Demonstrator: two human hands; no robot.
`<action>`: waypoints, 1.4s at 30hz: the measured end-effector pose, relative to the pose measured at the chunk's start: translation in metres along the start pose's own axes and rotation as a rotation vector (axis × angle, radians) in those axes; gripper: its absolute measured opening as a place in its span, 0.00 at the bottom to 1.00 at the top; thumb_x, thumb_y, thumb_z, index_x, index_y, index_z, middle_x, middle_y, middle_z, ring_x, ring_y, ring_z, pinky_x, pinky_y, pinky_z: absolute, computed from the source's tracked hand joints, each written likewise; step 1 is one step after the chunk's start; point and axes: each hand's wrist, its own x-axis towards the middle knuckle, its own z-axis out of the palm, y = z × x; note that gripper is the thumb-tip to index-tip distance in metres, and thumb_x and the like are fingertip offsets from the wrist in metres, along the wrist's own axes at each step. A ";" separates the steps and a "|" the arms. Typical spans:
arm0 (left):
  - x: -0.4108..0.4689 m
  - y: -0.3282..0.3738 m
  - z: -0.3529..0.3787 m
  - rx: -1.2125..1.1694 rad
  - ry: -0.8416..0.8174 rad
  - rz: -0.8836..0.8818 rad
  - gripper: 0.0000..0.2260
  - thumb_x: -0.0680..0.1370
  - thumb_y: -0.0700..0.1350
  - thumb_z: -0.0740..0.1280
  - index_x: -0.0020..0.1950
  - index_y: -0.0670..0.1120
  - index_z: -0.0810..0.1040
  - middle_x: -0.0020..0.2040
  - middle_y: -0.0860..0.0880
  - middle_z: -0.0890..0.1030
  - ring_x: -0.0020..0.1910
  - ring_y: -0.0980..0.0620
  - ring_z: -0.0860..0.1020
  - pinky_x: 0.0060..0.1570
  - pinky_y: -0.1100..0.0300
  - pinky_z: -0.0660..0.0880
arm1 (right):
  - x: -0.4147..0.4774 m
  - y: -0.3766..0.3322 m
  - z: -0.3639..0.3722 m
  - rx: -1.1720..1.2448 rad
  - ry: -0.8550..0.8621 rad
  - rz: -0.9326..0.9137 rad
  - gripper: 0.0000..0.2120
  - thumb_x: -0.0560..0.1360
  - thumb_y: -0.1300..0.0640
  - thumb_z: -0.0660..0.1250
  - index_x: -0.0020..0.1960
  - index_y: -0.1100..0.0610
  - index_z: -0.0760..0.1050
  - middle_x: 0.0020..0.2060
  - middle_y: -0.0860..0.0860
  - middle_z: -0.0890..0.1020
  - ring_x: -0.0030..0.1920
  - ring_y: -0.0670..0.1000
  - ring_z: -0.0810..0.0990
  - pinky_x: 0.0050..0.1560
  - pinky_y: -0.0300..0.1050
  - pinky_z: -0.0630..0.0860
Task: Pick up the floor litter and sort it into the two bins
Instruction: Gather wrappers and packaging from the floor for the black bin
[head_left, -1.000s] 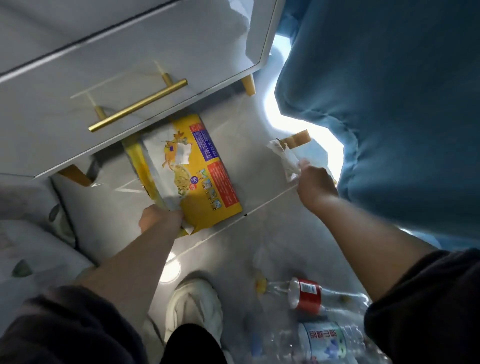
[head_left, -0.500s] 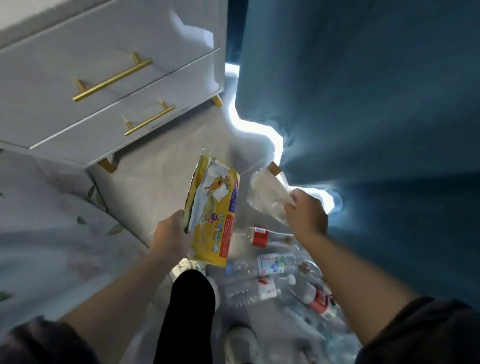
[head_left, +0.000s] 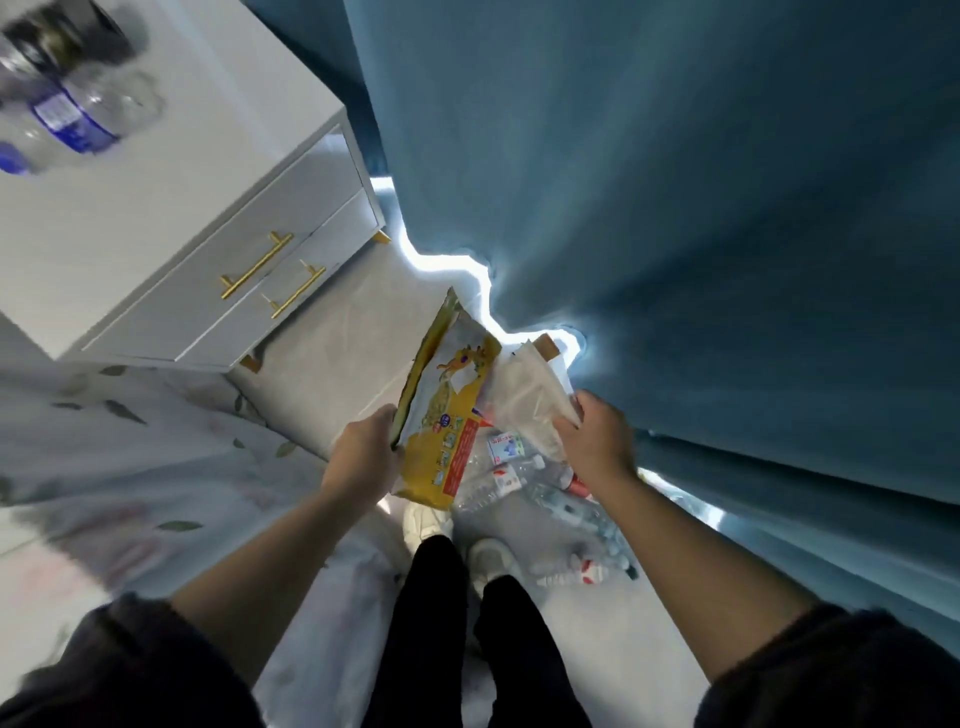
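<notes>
My left hand (head_left: 363, 457) grips a yellow and white food bag (head_left: 447, 415) by its left edge and holds it upright above the floor. A crumpled clear wrapper with a brown tab (head_left: 524, 395) is pinched in my right hand (head_left: 597, 441), right beside the yellow bag. Below both hands, several empty plastic bottles (head_left: 519, 478) with red and blue labels lie on the grey floor, and a small white and red bottle (head_left: 576, 571) lies nearer my feet. No bin is in view.
A white nightstand with gold handles (head_left: 249, 270) stands at the upper left, with a blue-labelled bottle (head_left: 67, 119) on top. A blue curtain (head_left: 675, 208) fills the right side. Floral bedding (head_left: 130, 441) lies on the left. My legs and white shoes (head_left: 457, 535) are below.
I have risen from a crouch: both hands lifted the yellow bag and the clear wrapper off the floor, and the nightstand and floor now look farther away.
</notes>
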 end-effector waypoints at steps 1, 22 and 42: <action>-0.011 0.007 -0.007 0.006 -0.014 0.008 0.10 0.78 0.39 0.62 0.59 0.47 0.73 0.45 0.50 0.77 0.37 0.51 0.78 0.31 0.57 0.79 | -0.014 0.001 -0.006 0.035 0.014 0.028 0.08 0.75 0.53 0.69 0.44 0.53 0.71 0.44 0.53 0.82 0.41 0.54 0.76 0.39 0.43 0.67; -0.276 0.166 -0.014 -0.019 -0.066 0.321 0.08 0.72 0.37 0.66 0.46 0.50 0.73 0.36 0.56 0.76 0.34 0.60 0.74 0.24 0.72 0.67 | -0.291 0.111 -0.166 0.518 0.383 0.225 0.07 0.76 0.54 0.67 0.43 0.58 0.73 0.34 0.49 0.76 0.37 0.52 0.76 0.37 0.47 0.72; -0.399 0.203 0.101 0.055 -0.064 0.477 0.12 0.74 0.38 0.64 0.52 0.52 0.73 0.41 0.55 0.78 0.39 0.57 0.74 0.32 0.70 0.67 | -0.386 0.261 -0.224 0.616 0.526 0.262 0.09 0.73 0.50 0.69 0.39 0.53 0.72 0.31 0.47 0.77 0.32 0.47 0.75 0.33 0.41 0.72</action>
